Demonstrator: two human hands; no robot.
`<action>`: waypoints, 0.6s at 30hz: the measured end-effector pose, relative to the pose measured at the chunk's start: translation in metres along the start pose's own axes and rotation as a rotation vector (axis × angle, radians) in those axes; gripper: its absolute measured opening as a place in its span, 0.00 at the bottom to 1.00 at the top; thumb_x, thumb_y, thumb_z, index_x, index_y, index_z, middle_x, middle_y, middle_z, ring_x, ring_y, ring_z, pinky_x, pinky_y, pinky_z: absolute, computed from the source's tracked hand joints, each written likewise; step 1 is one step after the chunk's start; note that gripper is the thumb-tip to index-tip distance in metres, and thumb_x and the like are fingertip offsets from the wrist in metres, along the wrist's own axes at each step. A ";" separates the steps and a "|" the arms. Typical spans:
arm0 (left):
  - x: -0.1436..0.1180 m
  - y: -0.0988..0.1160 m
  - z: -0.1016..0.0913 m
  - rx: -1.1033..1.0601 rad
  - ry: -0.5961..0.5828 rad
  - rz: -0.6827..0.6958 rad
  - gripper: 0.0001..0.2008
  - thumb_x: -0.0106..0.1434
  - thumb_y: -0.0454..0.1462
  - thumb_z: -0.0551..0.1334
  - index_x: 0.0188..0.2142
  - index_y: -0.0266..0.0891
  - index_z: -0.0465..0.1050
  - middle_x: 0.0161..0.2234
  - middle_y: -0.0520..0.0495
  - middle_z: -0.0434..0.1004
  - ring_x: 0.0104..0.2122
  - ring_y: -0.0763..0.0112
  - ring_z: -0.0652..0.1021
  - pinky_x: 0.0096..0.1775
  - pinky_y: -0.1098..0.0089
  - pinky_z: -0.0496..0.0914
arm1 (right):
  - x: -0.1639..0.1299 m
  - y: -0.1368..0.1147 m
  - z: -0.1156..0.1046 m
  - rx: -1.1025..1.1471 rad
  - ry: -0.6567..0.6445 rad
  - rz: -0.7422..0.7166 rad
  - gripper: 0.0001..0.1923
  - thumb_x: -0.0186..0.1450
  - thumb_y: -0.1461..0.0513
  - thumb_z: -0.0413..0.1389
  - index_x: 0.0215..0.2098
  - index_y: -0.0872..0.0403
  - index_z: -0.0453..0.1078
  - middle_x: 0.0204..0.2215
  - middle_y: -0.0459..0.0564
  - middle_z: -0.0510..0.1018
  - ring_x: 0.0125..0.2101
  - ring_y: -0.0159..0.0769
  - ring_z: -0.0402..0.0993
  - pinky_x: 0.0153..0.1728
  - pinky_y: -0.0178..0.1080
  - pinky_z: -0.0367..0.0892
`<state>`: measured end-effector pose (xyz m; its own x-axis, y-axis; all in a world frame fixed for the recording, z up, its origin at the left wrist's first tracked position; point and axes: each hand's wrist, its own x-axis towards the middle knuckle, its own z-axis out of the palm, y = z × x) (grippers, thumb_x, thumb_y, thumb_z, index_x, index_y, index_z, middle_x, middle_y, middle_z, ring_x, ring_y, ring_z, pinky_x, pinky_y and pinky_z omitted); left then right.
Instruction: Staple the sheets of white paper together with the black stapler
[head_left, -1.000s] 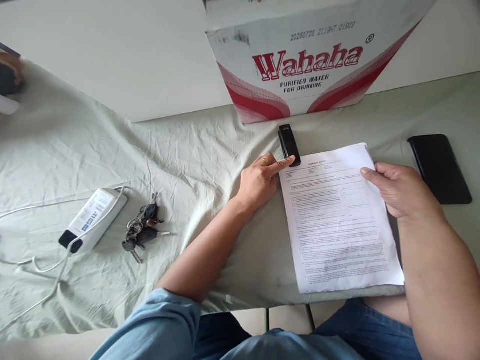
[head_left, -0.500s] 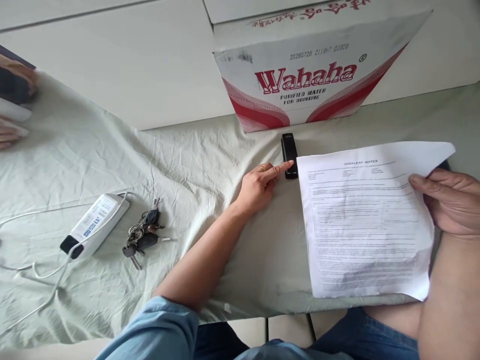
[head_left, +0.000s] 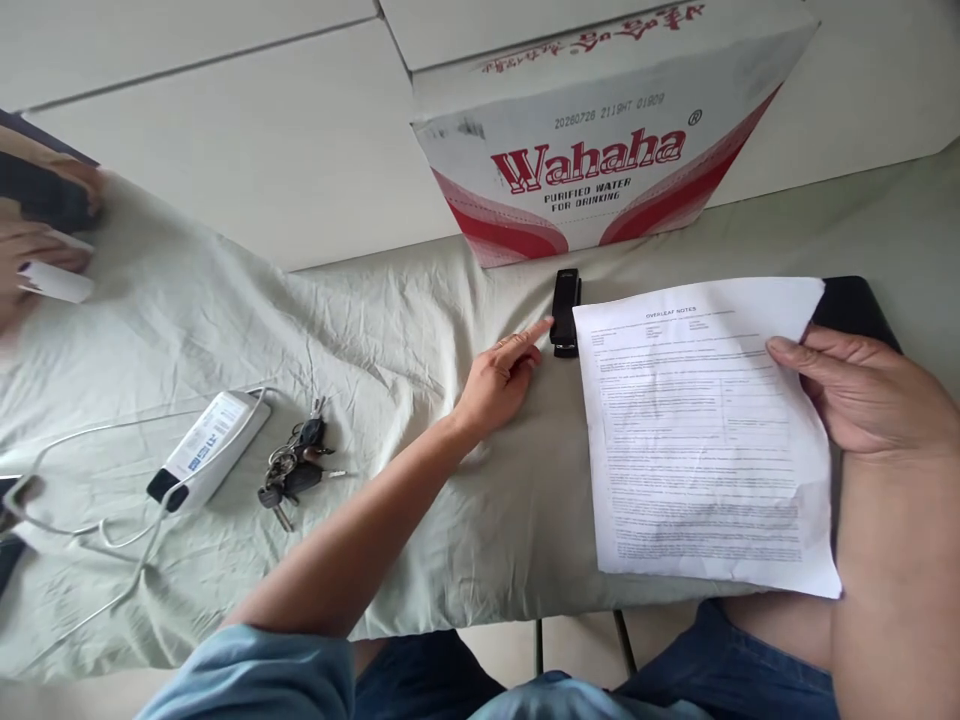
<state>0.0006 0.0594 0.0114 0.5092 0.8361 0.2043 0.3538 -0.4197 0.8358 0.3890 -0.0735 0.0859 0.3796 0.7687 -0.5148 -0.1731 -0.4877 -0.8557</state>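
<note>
A cloth-covered tabletop (head_left: 420,520) carries a large Wahaha water carton (head_left: 600,150) at its far edge. Toward the right near edge, a printed sheet of paper (head_left: 697,440) is lifted slightly, the right hand (head_left: 862,395) grasping its right edge, thumb on top. The left hand (head_left: 499,375) lies loosely curled, grip released, its forefinger touching a small black stapler (head_left: 565,298) just beside the paper's far left corner. Keys (head_left: 294,470) lie well to the left.

Stapler (head_left: 565,298) sits just before the carton (head_left: 600,140), left of the paper sheet (head_left: 705,440). Phone (head_left: 855,305) lies behind the sheet's right corner. Keys (head_left: 294,472) lie right of the power bank (head_left: 208,450), far left on the cloth (head_left: 360,330).
</note>
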 end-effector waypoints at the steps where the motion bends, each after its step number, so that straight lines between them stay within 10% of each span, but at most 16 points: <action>1: -0.001 0.005 0.000 -0.047 0.038 -0.051 0.33 0.75 0.31 0.63 0.77 0.48 0.77 0.44 0.47 0.89 0.35 0.73 0.79 0.45 0.69 0.80 | 0.000 0.001 -0.003 0.006 -0.020 0.009 0.26 0.47 0.53 0.88 0.44 0.42 0.92 0.54 0.52 0.95 0.57 0.61 0.94 0.58 0.58 0.91; 7: 0.004 0.044 0.016 -0.505 0.328 -0.276 0.25 0.82 0.60 0.64 0.57 0.44 0.83 0.45 0.44 0.90 0.38 0.69 0.85 0.38 0.69 0.79 | -0.012 0.002 0.023 0.197 0.064 -0.068 0.22 0.51 0.52 0.86 0.43 0.39 0.92 0.51 0.49 0.96 0.56 0.62 0.94 0.57 0.64 0.91; 14: -0.013 0.043 0.035 -0.843 0.096 -0.381 0.46 0.73 0.79 0.55 0.43 0.43 0.89 0.36 0.39 0.90 0.52 0.44 0.91 0.47 0.53 0.87 | -0.004 0.019 0.062 0.131 0.001 -0.157 0.23 0.50 0.46 0.87 0.38 0.43 0.90 0.42 0.47 0.95 0.47 0.51 0.93 0.58 0.55 0.88; 18: -0.018 0.034 0.032 -0.776 -0.003 -0.398 0.37 0.70 0.73 0.68 0.39 0.41 0.89 0.34 0.40 0.90 0.43 0.48 0.91 0.42 0.56 0.84 | 0.005 0.033 0.061 -0.003 0.034 -0.294 0.19 0.62 0.43 0.82 0.38 0.45 0.89 0.37 0.45 0.91 0.44 0.44 0.89 0.57 0.48 0.86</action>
<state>0.0285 0.0190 0.0195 0.4641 0.8678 -0.1776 -0.1279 0.2641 0.9560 0.3301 -0.0607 0.0517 0.4432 0.8630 -0.2426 -0.0483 -0.2473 -0.9677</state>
